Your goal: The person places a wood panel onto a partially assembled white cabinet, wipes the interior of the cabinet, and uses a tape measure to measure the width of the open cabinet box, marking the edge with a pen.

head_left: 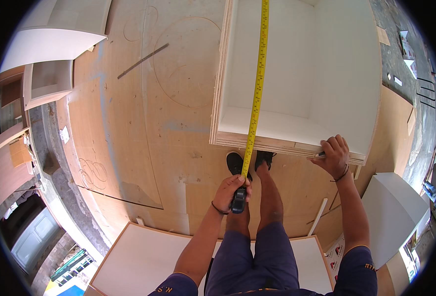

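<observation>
My left hand (229,192) is closed around a black tape measure (238,201) in front of my legs. Its yellow blade (259,84) is pulled out and runs away from me across the open plywood cabinet box (282,143), over its near edge and out at the top of the picture. The far end of the blade is out of sight. White lines the inside of the box. At the box's near right edge, my right hand (335,157) pinches a thin pencil-like stick (321,154), mostly hidden by the fingers, close to the plywood edge.
A white panel with wooden edging (144,251) lies behind my legs. White cabinet boxes (50,76) stand at the far left, and a white curved panel (393,212) at the right. A thin dark strip (143,61) lies on the wooden floor sheet (178,148). My shoes are just below the box.
</observation>
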Available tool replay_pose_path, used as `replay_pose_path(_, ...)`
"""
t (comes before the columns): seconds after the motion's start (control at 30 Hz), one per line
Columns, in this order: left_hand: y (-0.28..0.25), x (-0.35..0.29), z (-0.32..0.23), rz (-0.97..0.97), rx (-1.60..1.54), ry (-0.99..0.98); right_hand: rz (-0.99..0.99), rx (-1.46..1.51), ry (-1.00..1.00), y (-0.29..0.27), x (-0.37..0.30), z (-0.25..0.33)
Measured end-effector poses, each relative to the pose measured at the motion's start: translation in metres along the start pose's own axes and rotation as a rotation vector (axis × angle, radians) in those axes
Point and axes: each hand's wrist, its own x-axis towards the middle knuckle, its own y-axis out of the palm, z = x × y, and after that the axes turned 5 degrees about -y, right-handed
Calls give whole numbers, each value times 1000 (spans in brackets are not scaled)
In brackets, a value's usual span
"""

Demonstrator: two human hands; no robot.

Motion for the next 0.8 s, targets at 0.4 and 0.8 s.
replay_pose_path(0.4,-4,2,3,16,-7,10,5,4,10,0,-1,1)
replay_pose_path(0.8,-5,3,1,37,-8,16,-18,-1,-2,-1,2,1)
